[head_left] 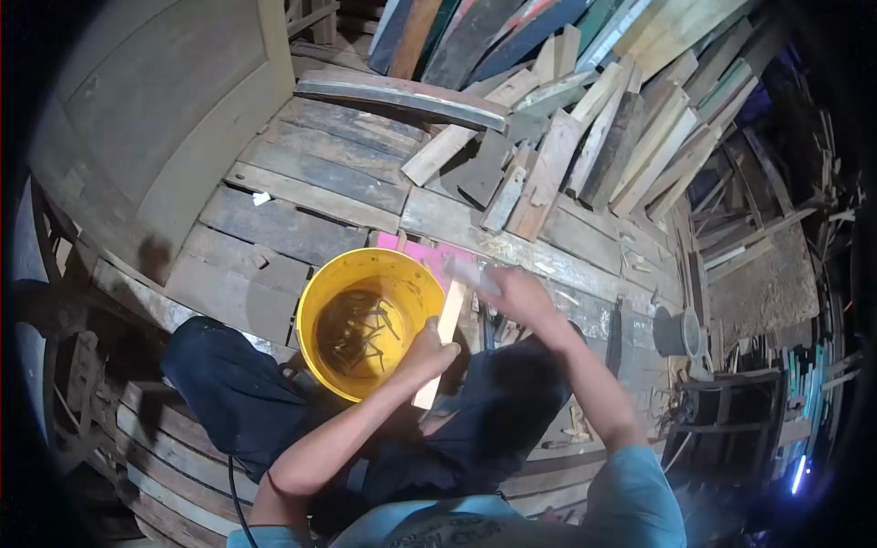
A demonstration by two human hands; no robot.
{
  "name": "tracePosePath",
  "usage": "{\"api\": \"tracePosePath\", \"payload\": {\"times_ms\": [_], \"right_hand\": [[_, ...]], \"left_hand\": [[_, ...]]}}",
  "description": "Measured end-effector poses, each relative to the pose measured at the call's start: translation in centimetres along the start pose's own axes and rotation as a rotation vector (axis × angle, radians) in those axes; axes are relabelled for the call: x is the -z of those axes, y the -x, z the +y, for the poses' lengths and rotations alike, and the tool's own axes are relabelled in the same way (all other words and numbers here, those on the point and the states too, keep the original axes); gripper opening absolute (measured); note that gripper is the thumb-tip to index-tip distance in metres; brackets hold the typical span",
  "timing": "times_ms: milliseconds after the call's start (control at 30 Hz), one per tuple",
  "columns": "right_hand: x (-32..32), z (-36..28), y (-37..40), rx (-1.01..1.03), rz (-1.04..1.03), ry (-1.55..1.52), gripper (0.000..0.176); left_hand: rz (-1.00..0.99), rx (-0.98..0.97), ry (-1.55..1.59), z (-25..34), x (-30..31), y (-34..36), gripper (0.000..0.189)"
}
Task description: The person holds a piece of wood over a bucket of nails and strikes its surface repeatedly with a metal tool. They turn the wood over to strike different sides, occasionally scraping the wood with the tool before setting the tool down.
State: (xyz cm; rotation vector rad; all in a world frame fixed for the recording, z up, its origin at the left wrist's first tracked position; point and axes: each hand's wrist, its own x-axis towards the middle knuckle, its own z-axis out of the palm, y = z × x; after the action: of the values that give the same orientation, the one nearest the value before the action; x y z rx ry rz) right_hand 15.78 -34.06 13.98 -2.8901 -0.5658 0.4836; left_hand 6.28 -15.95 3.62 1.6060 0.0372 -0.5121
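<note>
My left hand (429, 354) is wrapped round a pale wooden strip (449, 312), which stands at a slant over my lap beside the yellow bucket (309, 288). Close to the strip's upper end is my right hand (523, 298), its fingers closed on a whitish flat piece (471, 273). Motion smears that piece, so its kind cannot be made out. Inside the bucket lie several thin dark sticks or scraps (365, 320). A bright pink piece (422, 250) shows on the floor behind the bucket, partly covered by it.
Worn planks (274, 228) form the floor. Many wood offcuts (548, 173) and boards lean at the back right. A curved wooden beam (402, 96) lies behind the bucket, and a panelled door (174, 100) stands at left. A grey pail (678, 334) sits at right.
</note>
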Motion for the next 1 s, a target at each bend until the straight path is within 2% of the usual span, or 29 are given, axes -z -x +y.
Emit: {"api": "tracePosePath", "payload": {"times_ms": [67,100,200,233,333,367,467,533,600,633,700,767,800,833,867,933,967,1000], "right_hand": [[-0.6,0.3,0.0,-0.007,0.111,0.009,0.044],[-0.5,0.0,-0.5,0.000,0.172,0.014,0.045],[-1.3,-1.8,3.0,0.239,-0.086,-0.062,0.052],[-0.8,-2.7,3.3,0.234,-0.100,-0.100,0.053],[-0.3,-1.2,1.3,0.037,0.041,-0.028,0.050],[0.6,-1.4,0.5,-0.119,-0.048,-0.055,0.046],[-1.5,-3.2,2.5,0.024,0.052,-0.110,0.044],[-1.9,-4.3,3.9,0.221,-0.026,-0.137,0.043],[-1.2,-3.6,2.6,0.113,0.003,-0.024,0.039],[-0.1,-3.8,1.6,-0.016,0.071,-0.003,0.040],[1.2,-2.0,-0.8,-0.158,0.158,-0.246,0.044],[1.0,-0.6,-2.6,-0.222,0.233,-0.517,0.049],[0.6,-0.2,-3.3,-0.224,0.262,-0.665,0.051],[0.5,-0.4,-3.7,-0.105,0.276,-0.783,0.049],[0.6,-0.3,-3.7,-0.071,0.224,-0.862,0.050],[3.2,-2.3,-2.5,0.002,0.118,-1.015,0.052],[3.6,-2.4,-3.0,0.058,0.126,-1.076,0.063],[4.0,-2.7,-3.7,0.116,0.183,-1.127,0.065]], "left_hand": [[-0.071,0.109,0.068,0.1,0.2,-0.3,0.058],[-0.056,0.050,0.070,0.1,0.6,-0.5,0.059],[-0.016,-0.112,0.090,0.3,1.0,0.4,0.062],[-0.053,-0.063,0.062,1.1,1.2,0.6,0.063],[-0.079,0.071,0.072,3.2,1.4,1.4,0.065],[-0.107,0.103,0.067,2.7,1.3,0.9,0.068],[-0.026,-0.028,-0.078,0.7,1.4,0.3,0.070],[-0.045,-0.041,-0.048,2.1,2.6,1.0,0.067],[-0.076,0.012,-0.069,2.6,3.4,1.2,0.069],[-0.199,0.105,-0.076,5.5,4.8,2.3,0.078],[-0.097,0.039,-0.079,2.3,4.8,0.8,0.080],[0.050,-0.042,-0.059,2.5,6.3,0.9,0.079],[0.049,0.101,-0.085,5.4,7.9,2.1,0.074],[0.072,0.007,-0.050,5.3,9.3,1.8,0.069],[0.093,-0.089,-0.012,4.9,10.9,1.5,0.065],[0.110,-0.074,-0.020,7.4,13.8,1.7,0.051],[0.136,0.093,-0.053,9.4,15.2,2.4,0.040],[0.168,0.127,0.018,9.4,16.4,1.8,0.041]]}}
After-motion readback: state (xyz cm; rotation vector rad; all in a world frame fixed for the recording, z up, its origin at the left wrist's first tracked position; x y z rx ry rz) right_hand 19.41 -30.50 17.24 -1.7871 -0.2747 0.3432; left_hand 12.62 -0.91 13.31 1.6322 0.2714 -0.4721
